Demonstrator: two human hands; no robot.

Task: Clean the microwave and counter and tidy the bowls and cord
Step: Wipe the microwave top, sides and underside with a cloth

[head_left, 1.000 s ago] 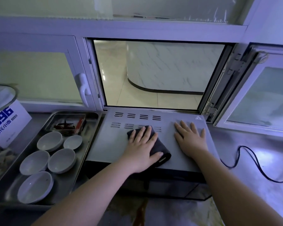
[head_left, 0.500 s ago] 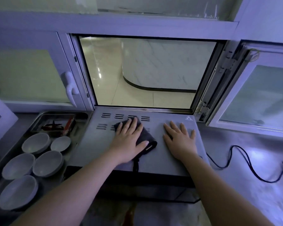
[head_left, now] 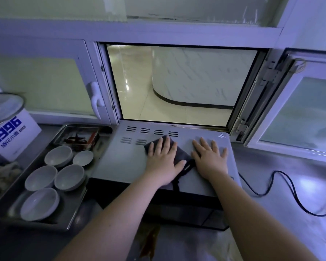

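Observation:
A grey microwave (head_left: 120, 162) stands on the steel counter (head_left: 271, 204) below an open serving window. My left hand (head_left: 163, 161) lies flat, fingers straight, pressing a dark cloth (head_left: 182, 157) onto the microwave's top. My right hand (head_left: 209, 157) rests flat on the top just to the right of the cloth. Several white bowls (head_left: 69, 177) sit in a metal tray (head_left: 73, 213) left of the microwave. The black cord (head_left: 282, 187) snakes across the counter to the right. A brown stain (head_left: 149, 242) marks the counter in front of the microwave.
A white box printed "1996" (head_left: 9, 134) with a glass lid (head_left: 4, 108) on it stands at the far left. A smaller steel dish with red scraps (head_left: 77, 140) sits at the tray's back. An open window sash (head_left: 297, 110) juts out at the right.
My left hand has slid the cloth rightward across the microwave top until it lies against my right hand. The camera view has shifted slightly.

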